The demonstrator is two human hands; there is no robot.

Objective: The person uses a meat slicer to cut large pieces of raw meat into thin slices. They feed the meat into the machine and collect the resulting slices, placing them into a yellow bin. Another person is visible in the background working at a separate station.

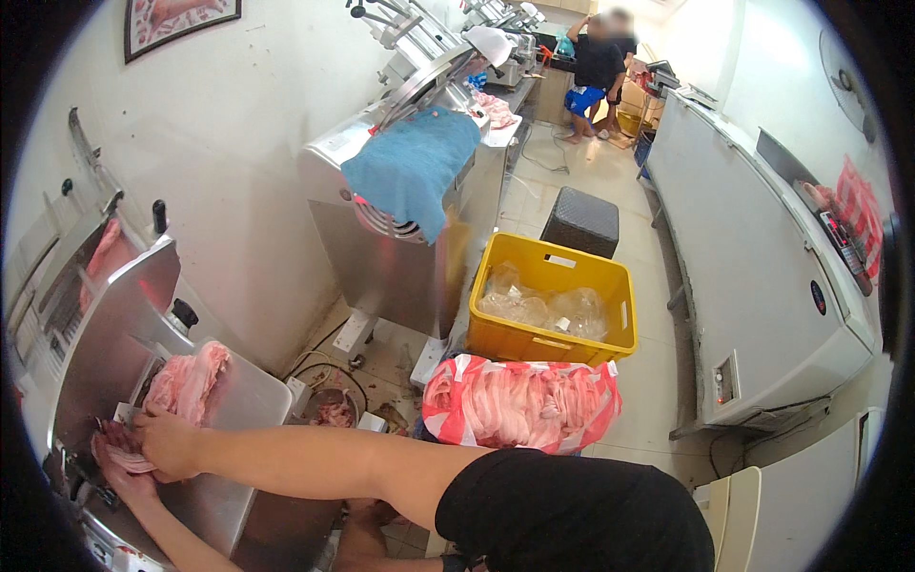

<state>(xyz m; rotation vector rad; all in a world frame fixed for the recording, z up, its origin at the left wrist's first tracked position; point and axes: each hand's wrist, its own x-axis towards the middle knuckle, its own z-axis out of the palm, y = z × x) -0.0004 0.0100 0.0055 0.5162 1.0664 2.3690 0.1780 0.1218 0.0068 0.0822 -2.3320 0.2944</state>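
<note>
Both my hands are at the steel meat slicer (91, 353) on the left. My left hand (124, 480) is closed around a bunch of thin pink meat slices (122, 448), close to the slicer's upright plate. My right hand (172, 444) lies on the same slices from the other side, its fingers curled against them. Just beyond it, a folded pile of pale, fatty meat slices (193, 381) rests on the steel tray (257, 396). Behind the slicer's plate a larger piece of meat (105, 255) shows partly. My fingertips are partly hidden by the meat.
A red-and-white bag of sliced meat (519, 405) lies beside a yellow crate (548, 348) holding clear plastic bags. A second slicer (381, 257) carries a blue towel (415, 157). A white freezer (762, 286) lines the right. Two people (600, 67) stand far back. Cables (319, 357) run along the floor.
</note>
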